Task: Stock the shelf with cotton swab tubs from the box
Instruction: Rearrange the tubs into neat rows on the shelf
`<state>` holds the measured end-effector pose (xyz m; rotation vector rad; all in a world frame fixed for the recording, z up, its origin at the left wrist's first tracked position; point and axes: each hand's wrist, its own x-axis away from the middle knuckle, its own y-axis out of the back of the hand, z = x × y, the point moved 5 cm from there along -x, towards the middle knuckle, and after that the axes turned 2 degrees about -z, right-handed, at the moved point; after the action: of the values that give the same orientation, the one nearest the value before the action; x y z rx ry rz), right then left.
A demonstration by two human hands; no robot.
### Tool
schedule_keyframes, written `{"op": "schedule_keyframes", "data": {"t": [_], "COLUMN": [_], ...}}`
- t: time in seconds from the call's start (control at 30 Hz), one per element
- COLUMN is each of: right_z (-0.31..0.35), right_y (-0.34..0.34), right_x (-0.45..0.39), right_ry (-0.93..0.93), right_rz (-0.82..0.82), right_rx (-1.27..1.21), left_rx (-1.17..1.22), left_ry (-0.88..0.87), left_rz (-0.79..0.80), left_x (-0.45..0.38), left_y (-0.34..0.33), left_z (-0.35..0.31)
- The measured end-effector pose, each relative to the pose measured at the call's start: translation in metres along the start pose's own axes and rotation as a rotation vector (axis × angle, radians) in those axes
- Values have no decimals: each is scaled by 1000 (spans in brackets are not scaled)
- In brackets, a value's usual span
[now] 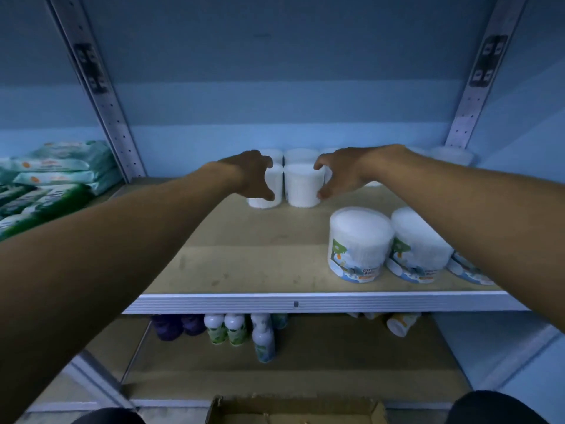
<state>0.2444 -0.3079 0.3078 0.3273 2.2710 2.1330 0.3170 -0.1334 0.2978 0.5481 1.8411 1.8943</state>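
Both arms reach deep into the shelf (244, 270). The left hand (255, 175) curls round one white tub (266, 191), and the right hand (342, 175) cups the tub beside it (302, 186). I think they should push gently, keeping the tubs straight against the back row (299, 154). The box (293, 408) sits below.

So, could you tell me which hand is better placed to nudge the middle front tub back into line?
Probably the right hand: its fingers already curve around that tub, while the left hand sits on the neighbouring tub.
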Motion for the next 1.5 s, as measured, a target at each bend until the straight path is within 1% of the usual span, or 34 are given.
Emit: {"op": "schedule_keyframes", "data": {"t": [0.17,0.47,0.8,0.93,1.23,1.37,1.5], "right_z": [12,25,29,32,40,46,54], "right_y": [1,-8,-13,-12,-12,-10,-8], "right_x": [-28,-72,-97,-96,-75,-56,-35], "right_ry": [2,25,23,27,78,118,141], "right_rz": [-33,-32,-7,-19,14,21,36], "right_rx": [6,18,48,58,30,7,-7], "left_rx": [31,31,45,38,21,-17,-7], "left_ry": [-22,-22,-79,-83,-64,-39,-3], "left_rz": [11,47,44,53,88,160,224], "left_x": [-25,-62,-77,-77,-56,-40,-22], "left_y": [-9,-21,-24,-21,-22,-20,-17], "left_z": [0,10,11,10,15,20,27]}}
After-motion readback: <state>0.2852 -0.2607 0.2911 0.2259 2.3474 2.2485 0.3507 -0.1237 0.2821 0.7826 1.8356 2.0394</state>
